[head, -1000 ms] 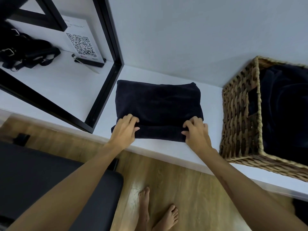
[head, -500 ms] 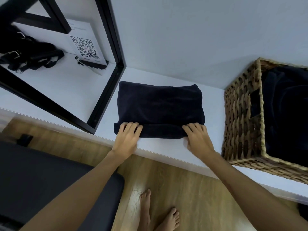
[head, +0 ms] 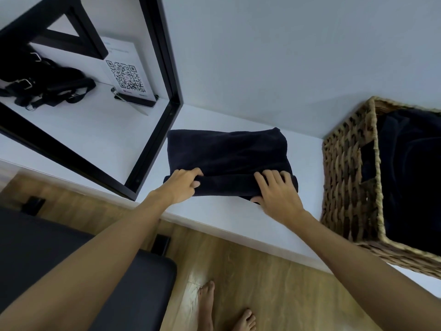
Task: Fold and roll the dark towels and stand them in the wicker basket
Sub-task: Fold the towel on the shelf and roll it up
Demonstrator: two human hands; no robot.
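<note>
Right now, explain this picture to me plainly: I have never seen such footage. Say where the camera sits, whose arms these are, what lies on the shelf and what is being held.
There is no machine here. The camera sits on a person's head, looking forward and down, so the two bare arms reaching in from below are that person's own.

On the white shelf lies a folded dark towel. Its near edge is turned over into a roll. The left hand and the right hand both grip that roll, fingers curled over it.

To the right stands a wicker basket with dark cloth already inside. To the left, behind a black frame, stand a QR-code sign and a black strapped bag. Below are a wooden floor and the person's bare feet.
</note>
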